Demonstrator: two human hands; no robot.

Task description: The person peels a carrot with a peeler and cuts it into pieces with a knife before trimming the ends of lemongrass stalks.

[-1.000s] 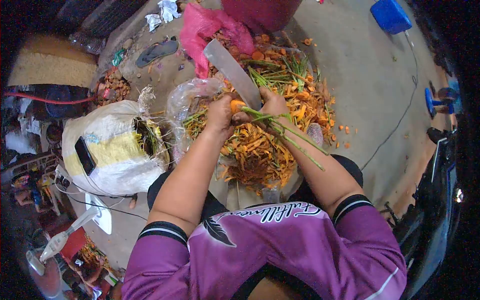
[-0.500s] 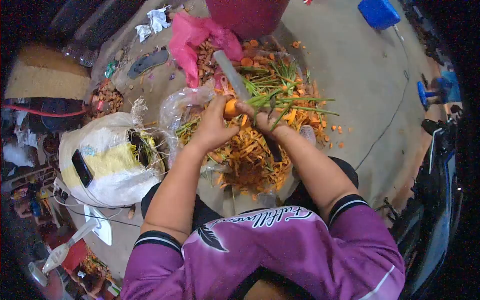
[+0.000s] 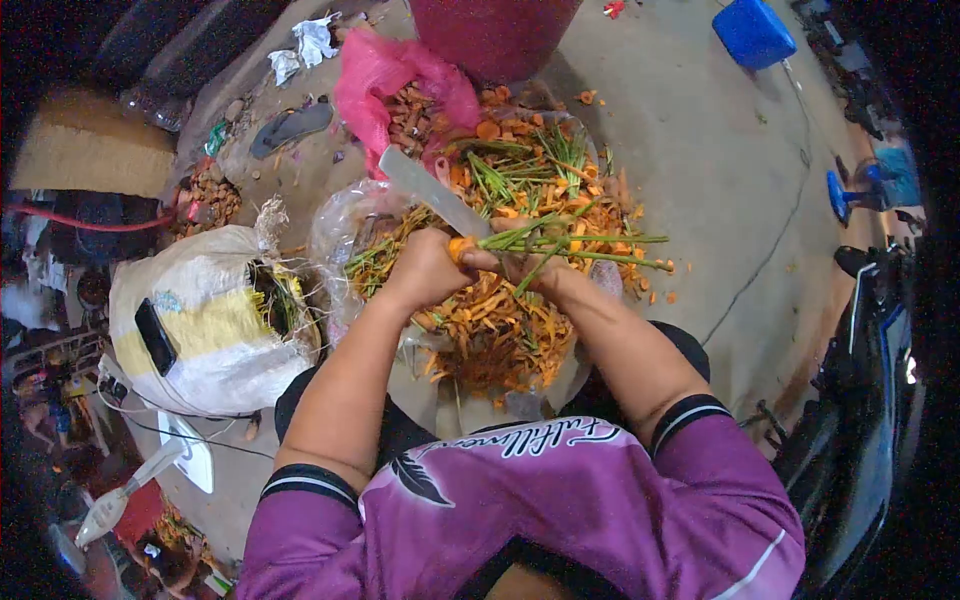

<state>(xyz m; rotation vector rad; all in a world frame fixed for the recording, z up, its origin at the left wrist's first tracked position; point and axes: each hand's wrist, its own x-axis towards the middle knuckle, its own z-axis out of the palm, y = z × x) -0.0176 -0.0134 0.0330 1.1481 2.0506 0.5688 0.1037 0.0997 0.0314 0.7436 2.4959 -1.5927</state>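
My left hand [image 3: 432, 265] is closed round a carrot [image 3: 460, 248]; its orange top end shows at the thumb. Long green stems [image 3: 590, 242] stretch from that end to the right. My right hand [image 3: 515, 262] grips a large knife [image 3: 432, 192], whose broad blade points up and to the left. The handle is hidden in the fingers. My right thumb is close against the carrot top. Beneath both hands lies a heap of orange peelings [image 3: 510, 325], with cut green stems [image 3: 490, 180] and carrot pieces at its far side.
A pink plastic bag [image 3: 365, 85] and a dark red tub [image 3: 495, 35] stand beyond the heap. To the left is a white woven sack [image 3: 215, 355] with a phone [image 3: 155, 337] on it. A sandal [image 3: 292, 128] and a blue container [image 3: 755, 33] lie farther off.
The knife blade has swung left and tilted lower. My left hand has turned over the carrot and moved slightly down, and the stems now lie more level.
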